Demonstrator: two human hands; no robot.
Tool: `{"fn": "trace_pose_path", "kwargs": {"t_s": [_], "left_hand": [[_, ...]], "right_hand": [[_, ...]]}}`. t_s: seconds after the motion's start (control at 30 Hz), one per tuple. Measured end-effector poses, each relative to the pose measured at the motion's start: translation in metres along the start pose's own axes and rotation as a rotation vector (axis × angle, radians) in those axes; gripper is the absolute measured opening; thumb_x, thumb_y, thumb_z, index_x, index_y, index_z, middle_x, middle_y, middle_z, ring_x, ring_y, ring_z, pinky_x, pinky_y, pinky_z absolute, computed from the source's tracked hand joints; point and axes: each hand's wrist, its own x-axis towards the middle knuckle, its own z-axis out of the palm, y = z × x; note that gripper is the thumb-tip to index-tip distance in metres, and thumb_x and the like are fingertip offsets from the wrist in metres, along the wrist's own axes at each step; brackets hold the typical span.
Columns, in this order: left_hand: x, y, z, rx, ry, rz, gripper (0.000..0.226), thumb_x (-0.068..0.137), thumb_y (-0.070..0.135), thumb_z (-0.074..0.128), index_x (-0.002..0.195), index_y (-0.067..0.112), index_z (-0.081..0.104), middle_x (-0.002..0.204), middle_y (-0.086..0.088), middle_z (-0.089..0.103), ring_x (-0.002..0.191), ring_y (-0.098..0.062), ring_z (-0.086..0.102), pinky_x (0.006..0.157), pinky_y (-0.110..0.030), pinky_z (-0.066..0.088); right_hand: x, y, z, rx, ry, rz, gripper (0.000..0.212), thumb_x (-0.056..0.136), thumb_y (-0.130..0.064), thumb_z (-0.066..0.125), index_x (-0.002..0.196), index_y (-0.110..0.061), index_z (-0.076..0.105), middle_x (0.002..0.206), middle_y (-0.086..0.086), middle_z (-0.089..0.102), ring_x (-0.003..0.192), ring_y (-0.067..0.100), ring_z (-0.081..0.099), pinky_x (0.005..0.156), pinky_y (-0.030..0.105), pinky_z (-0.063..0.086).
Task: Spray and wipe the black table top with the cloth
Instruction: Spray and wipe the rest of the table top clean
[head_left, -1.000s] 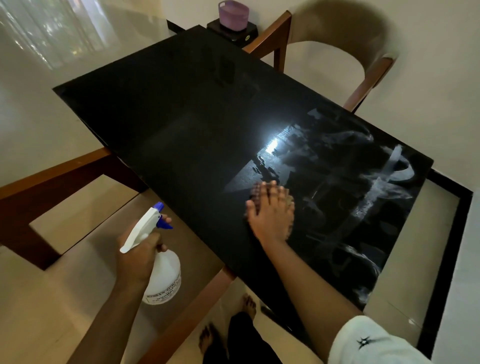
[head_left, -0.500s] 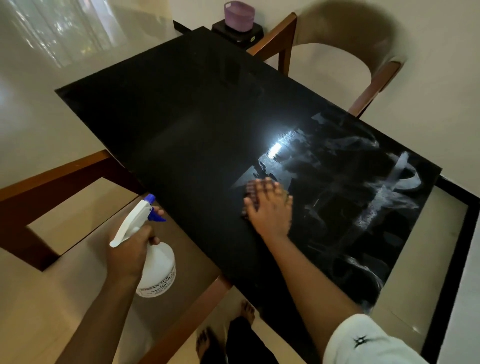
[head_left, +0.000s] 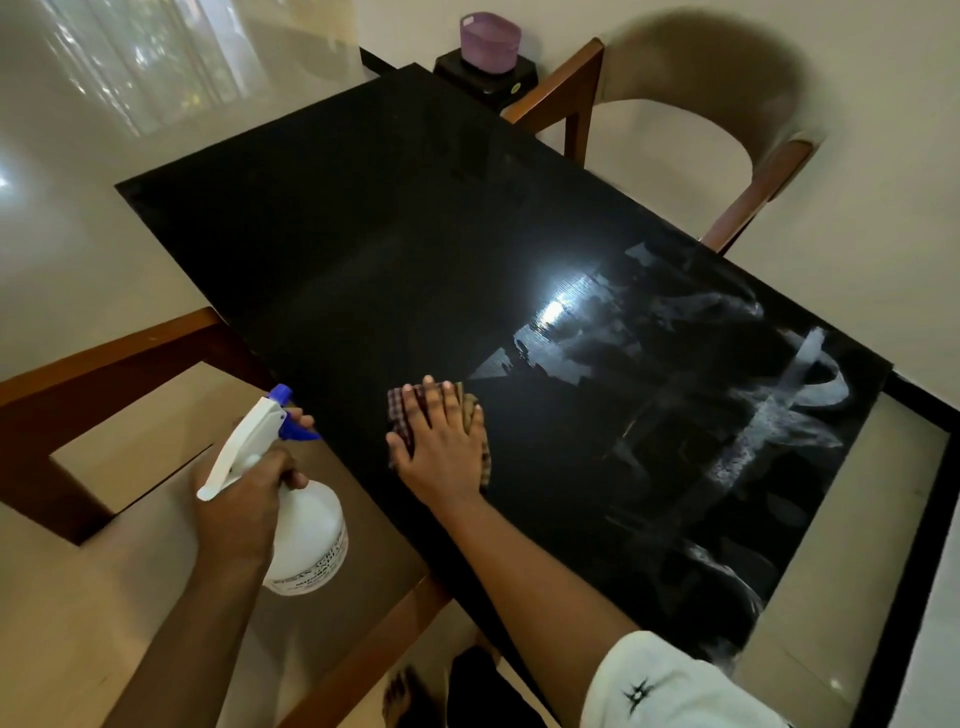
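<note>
Checkered brown cloth (head_left: 399, 415) lies flat near the close edge of the glossy black rectangular table top (head_left: 395, 218), under the right hand (head_left: 440, 447), fingers straight and nearly together, pressing it down. Whitish smears, probably spray residue, cover the right end. Left hand (head_left: 244, 493) grips a white spray bottle with blue trigger (head_left: 291, 499), fingers curled round its neck, off the table edge.
</note>
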Motion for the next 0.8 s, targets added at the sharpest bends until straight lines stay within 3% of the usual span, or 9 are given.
{"fn": "trace_pose_path", "kwargs": {"t_s": [0.13, 0.23, 0.3, 0.37, 0.43, 0.57, 0.7, 0.8], "left_hand": [[0.009, 0.01, 0.006, -0.005, 0.02, 0.055, 0.045, 0.086, -0.001, 0.054, 0.131, 0.002, 0.048, 0.077, -0.019, 0.057, 0.064, -0.021, 0.055, 0.066, -0.03, 0.047], [0.016, 0.022, 0.014, 0.018, 0.013, 0.115, 0.035, 0.088, 0.001, 0.053, 0.12, 0.014, 0.054, 0.084, -0.019, 0.058, 0.067, -0.011, 0.058, 0.064, -0.02, 0.047], [0.024, 0.027, 0.02, 0.002, -0.029, 0.137, 0.028, 0.086, 0.005, 0.055, 0.112, 0.016, 0.059, 0.088, -0.016, 0.061, 0.071, -0.01, 0.061, 0.07, -0.024, 0.051], [0.031, 0.028, 0.026, -0.001, -0.057, 0.142, 0.039, 0.084, 0.008, 0.056, 0.123, 0.008, 0.057, 0.103, -0.016, 0.065, 0.077, -0.015, 0.064, 0.074, -0.037, 0.055], [0.037, 0.026, 0.032, -0.014, -0.057, 0.157, 0.043, 0.085, 0.002, 0.054, 0.128, 0.007, 0.054, 0.11, -0.014, 0.065, 0.079, -0.012, 0.066, 0.067, -0.031, 0.055], [0.038, 0.024, 0.046, -0.039, -0.06, 0.191, 0.043, 0.089, -0.002, 0.051, 0.131, 0.008, 0.052, 0.109, -0.01, 0.064, 0.072, -0.01, 0.064, 0.063, -0.026, 0.054], [0.04, 0.019, 0.052, -0.029, -0.051, 0.18, 0.044, 0.09, 0.0, 0.051, 0.133, 0.009, 0.049, 0.107, -0.013, 0.062, 0.07, -0.001, 0.064, 0.059, -0.017, 0.054], [0.043, 0.018, 0.054, -0.015, -0.061, 0.176, 0.045, 0.089, 0.0, 0.052, 0.134, 0.009, 0.049, 0.109, -0.016, 0.062, 0.068, -0.005, 0.064, 0.06, -0.018, 0.054]], "right_hand": [[0.008, 0.023, -0.008, 0.022, 0.019, 0.015, 0.064, 0.096, -0.058, 0.03, 0.152, -0.033, 0.015, 0.161, -0.001, 0.008, 0.148, 0.022, 0.0, 0.116, 0.055, -0.004], [0.021, 0.073, -0.028, -0.027, 0.098, 0.255, 0.064, 0.094, -0.059, 0.03, 0.151, -0.03, 0.021, 0.16, 0.001, 0.016, 0.147, 0.025, 0.008, 0.114, 0.055, 0.006], [0.023, 0.12, -0.048, -0.078, 0.129, 0.42, 0.066, 0.095, -0.061, 0.027, 0.152, -0.028, 0.019, 0.16, 0.003, 0.016, 0.147, 0.028, 0.01, 0.114, 0.056, 0.01], [0.019, 0.158, -0.065, -0.075, 0.14, 0.54, 0.069, 0.095, -0.063, 0.025, 0.153, -0.026, 0.015, 0.161, 0.004, 0.013, 0.147, 0.029, 0.009, 0.116, 0.054, 0.011], [0.015, 0.17, -0.071, -0.047, 0.136, 0.588, 0.073, 0.094, -0.065, 0.025, 0.153, -0.023, 0.013, 0.161, 0.006, 0.01, 0.147, 0.029, 0.007, 0.117, 0.052, 0.009], [0.021, 0.135, -0.065, -0.006, 0.128, 0.525, 0.081, 0.092, -0.067, 0.028, 0.154, -0.02, 0.007, 0.161, 0.01, 0.006, 0.148, 0.03, 0.002, 0.118, 0.05, 0.004], [0.042, 0.069, -0.042, -0.002, 0.004, 0.226, 0.078, 0.092, -0.068, 0.029, 0.154, -0.027, 0.006, 0.162, 0.006, -0.003, 0.148, 0.027, -0.008, 0.116, 0.05, -0.005], [0.05, 0.04, -0.027, -0.024, -0.081, 0.042, 0.074, 0.093, -0.067, 0.027, 0.153, -0.032, 0.004, 0.162, 0.005, -0.006, 0.147, 0.029, -0.01, 0.114, 0.055, -0.005]]}}
